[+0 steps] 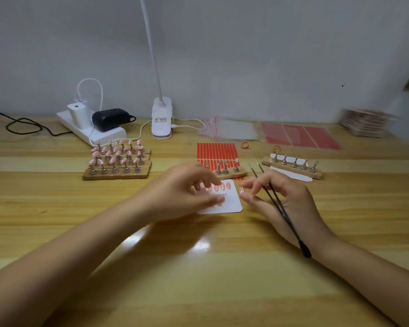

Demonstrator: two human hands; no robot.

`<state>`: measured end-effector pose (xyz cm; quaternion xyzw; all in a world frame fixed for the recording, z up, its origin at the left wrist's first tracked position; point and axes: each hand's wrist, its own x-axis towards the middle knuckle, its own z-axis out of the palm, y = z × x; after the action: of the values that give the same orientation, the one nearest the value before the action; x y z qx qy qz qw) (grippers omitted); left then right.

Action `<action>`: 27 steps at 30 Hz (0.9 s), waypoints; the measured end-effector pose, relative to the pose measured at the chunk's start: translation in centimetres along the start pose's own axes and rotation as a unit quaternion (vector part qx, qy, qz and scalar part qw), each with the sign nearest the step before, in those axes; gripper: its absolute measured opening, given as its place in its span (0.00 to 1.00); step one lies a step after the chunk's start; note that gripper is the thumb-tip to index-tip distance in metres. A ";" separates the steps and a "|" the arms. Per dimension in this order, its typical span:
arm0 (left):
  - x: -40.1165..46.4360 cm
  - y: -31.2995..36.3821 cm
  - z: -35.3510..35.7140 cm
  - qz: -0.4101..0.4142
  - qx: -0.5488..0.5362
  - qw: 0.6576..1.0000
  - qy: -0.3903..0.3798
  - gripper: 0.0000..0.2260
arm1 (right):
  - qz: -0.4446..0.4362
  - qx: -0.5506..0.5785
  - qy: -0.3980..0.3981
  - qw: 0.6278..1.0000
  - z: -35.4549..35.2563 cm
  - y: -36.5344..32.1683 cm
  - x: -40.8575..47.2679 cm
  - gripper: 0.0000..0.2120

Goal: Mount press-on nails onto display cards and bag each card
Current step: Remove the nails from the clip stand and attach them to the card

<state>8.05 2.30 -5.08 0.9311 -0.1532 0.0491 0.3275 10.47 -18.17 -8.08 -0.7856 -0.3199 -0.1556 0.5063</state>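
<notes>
On the wooden tabletop (198,267), two hands work at one white card (232,204) lying near the middle. The left hand (180,194) presses its fingers on the card, hiding part of its row of pink nails (227,185). The right hand (279,199) pinches one pink nail (241,190) just right of the card and also grasps black tweezers (283,213); the count is blurred.
</notes>
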 end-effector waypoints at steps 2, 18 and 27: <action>-0.7 -0.6 0.7 0.025 0.046 0.999 0.010 0.14 | 0.004 -0.021 -0.034 0.999 0.2 -0.1 0.2 0.14; -1.0 -1.4 1.9 0.066 0.036 0.996 0.047 0.16 | 0.019 -0.065 -0.111 0.991 1.3 -0.2 1.1 0.17; -1.2 -1.3 2.1 0.095 0.048 0.994 0.026 0.13 | 0.041 -0.072 -0.140 0.987 1.0 -0.6 1.4 0.14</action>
<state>7.34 2.23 -7.67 0.9254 -0.2297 0.1118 0.2799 11.09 -16.58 -7.33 -0.8465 -0.3432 -0.0454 0.4045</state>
